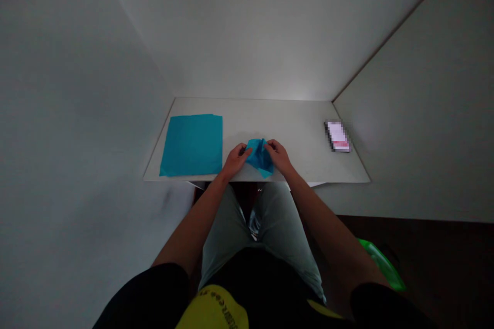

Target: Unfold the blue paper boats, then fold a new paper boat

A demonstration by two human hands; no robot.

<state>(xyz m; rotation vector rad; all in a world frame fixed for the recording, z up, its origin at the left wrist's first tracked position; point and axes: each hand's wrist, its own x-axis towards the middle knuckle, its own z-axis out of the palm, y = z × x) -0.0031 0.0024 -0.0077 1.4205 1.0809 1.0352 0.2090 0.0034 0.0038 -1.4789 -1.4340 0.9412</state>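
Between my hands is a small piece of folded blue paper [259,157], creased and partly opened out, near the front edge of the table. My left hand [236,159] pinches its left side between thumb and fingers. On the other side, my right hand [279,156] grips the upper right part of the paper. The folds inside it are too small to make out. To the left of my left hand lies a flat stack of square blue paper sheets [193,145], its edges slightly out of line.
The white table [304,164] stands against walls at the back and both sides. A phone [338,136] with a lit, blurred-out screen lies at its right end. A green plastic object [382,264] is on the dark floor at lower right.
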